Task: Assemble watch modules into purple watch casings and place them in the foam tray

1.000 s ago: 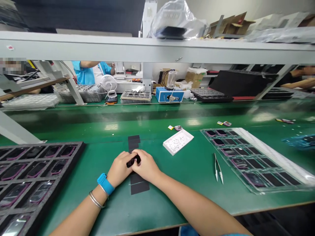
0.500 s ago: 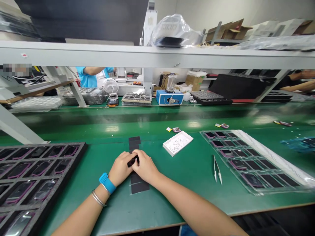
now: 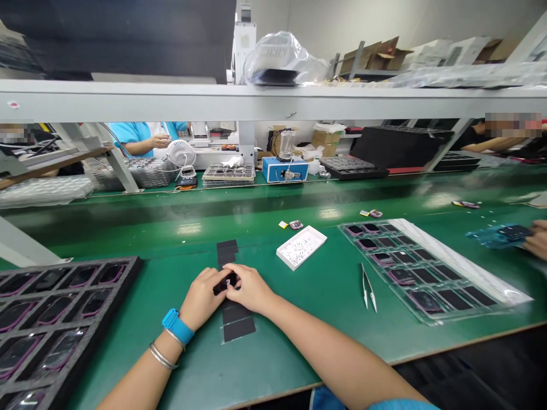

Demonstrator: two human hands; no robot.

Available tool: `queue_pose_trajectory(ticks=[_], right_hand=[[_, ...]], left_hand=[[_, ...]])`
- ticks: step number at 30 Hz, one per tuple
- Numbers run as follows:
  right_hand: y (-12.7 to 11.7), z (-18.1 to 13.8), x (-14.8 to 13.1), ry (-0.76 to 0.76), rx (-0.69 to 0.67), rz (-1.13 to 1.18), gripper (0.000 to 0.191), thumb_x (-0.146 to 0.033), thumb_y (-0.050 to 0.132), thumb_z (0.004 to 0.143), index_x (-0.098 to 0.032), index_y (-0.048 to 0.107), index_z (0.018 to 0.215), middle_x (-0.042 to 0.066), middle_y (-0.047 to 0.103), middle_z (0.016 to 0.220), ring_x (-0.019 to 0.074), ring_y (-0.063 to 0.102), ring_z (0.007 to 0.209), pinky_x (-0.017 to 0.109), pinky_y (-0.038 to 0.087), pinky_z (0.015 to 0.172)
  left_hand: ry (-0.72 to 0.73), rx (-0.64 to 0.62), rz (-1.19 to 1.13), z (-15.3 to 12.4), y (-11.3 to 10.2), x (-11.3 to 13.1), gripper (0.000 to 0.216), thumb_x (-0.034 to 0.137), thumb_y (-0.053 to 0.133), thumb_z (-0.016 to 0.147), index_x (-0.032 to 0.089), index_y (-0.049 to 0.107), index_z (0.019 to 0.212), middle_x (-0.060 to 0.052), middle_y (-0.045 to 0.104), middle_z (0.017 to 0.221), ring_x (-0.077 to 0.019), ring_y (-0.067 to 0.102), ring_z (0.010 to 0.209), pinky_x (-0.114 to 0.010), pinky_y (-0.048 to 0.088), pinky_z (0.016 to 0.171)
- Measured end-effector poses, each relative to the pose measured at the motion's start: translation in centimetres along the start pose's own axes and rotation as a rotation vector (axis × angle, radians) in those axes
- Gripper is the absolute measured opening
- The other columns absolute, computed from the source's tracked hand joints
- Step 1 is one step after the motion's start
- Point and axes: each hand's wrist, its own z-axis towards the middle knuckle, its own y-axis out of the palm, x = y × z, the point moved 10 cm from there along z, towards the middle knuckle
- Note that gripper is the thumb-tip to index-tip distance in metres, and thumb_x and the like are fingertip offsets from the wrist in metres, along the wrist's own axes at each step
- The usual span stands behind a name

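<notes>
A dark foam tray [image 3: 119, 290] holding purple-rimmed pieces lies at the left of the green bench [image 3: 333, 296]. Next comes the left hand [image 3: 200, 299], a blue band [image 3: 177, 326] on its wrist, its fingers curled and nearly closed on the left end of a small dark piece [image 3: 220, 285]. That piece is held between both hands, above a column of black sheets [image 3: 238, 328]. The right hand [image 3: 252, 290] pinches the other end, thumb in front and fingers behind. Farther right sit a white box [image 3: 294, 266] of tiny bits, splayed tweezers [image 3: 364, 287], then a clear plastic tray [image 3: 402, 291] of purple-rimmed pieces and black rectangles. At the far right, a co-worker's hand [image 3: 537, 239] meets a dark item on blue film [image 3: 491, 236].
</notes>
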Motion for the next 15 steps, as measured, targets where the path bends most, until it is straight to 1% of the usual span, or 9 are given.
queue_pose_trajectory(ticks=[4, 8, 11, 13, 15], right_hand=[[-0.18, -0.06, -0.38, -0.004, 0.017, -0.073, 0.03, -0.015, 0.053, 0.069, -0.023, 0.061, 0.097, 0.0, 0.066, 0.086, 0.0134, 0.058, 0.065, 0.022, 0.046, 0.061], [-0.37, -0.08, -0.72, -0.011, 0.025, -0.127, 0.03, -0.015, 0.053, 0.068, -0.023, 0.062, 0.095, 0.0, 0.066, 0.081, 0.0146, 0.058, 0.066, 0.023, 0.044, 0.061], [-0.39, -0.04, -0.6, -0.023, 0.002, -0.114, 0.039, -0.016, 0.054, 0.068, -0.023, 0.062, 0.106, 0.001, 0.068, 0.09, 0.0152, 0.061, 0.069, 0.024, 0.048, 0.065], [-0.38, -0.01, -0.39, -0.029, -0.017, -0.093, 0.047, -0.018, 0.056, 0.069, -0.023, 0.059, 0.116, 0.003, 0.068, 0.1, 0.0154, 0.062, 0.072, 0.025, 0.05, 0.071], [-0.43, 0.02, -0.14, -0.027, -0.025, -0.081, 0.052, -0.02, 0.058, 0.069, -0.022, 0.057, 0.121, 0.004, 0.068, 0.104, 0.016, 0.064, 0.075, 0.027, 0.051, 0.074]], left_hand=[[-0.003, -0.01, -0.016, 0.0, 0.0, 0.15, 0.033, 0.008, 0.057, 0.075, 0.021, 0.065, 0.105, -0.003, 0.06, 0.073, -0.0181, 0.053, 0.069, -0.029, 0.046, 0.063], [-0.002, -0.016, -0.022, 0.04, -0.03, 0.3, 0.032, 0.01, 0.056, 0.077, 0.022, 0.065, 0.105, -0.003, 0.059, 0.072, -0.0176, 0.053, 0.068, -0.028, 0.046, 0.063], [0.006, -0.004, -0.015, 0.07, -0.15, 0.39, 0.031, 0.011, 0.055, 0.077, 0.02, 0.064, 0.105, -0.002, 0.059, 0.071, -0.0177, 0.052, 0.068, -0.029, 0.046, 0.063], [0.005, 0.016, -0.005, 0.08, -0.33, 0.31, 0.034, 0.01, 0.055, 0.075, 0.019, 0.063, 0.107, -0.002, 0.059, 0.071, -0.0179, 0.053, 0.068, -0.029, 0.046, 0.063], [-0.008, 0.024, 0.001, 0.07, -0.39, 0.1, 0.036, 0.01, 0.055, 0.073, 0.018, 0.062, 0.108, -0.003, 0.06, 0.071, -0.0179, 0.054, 0.069, -0.029, 0.047, 0.063]])
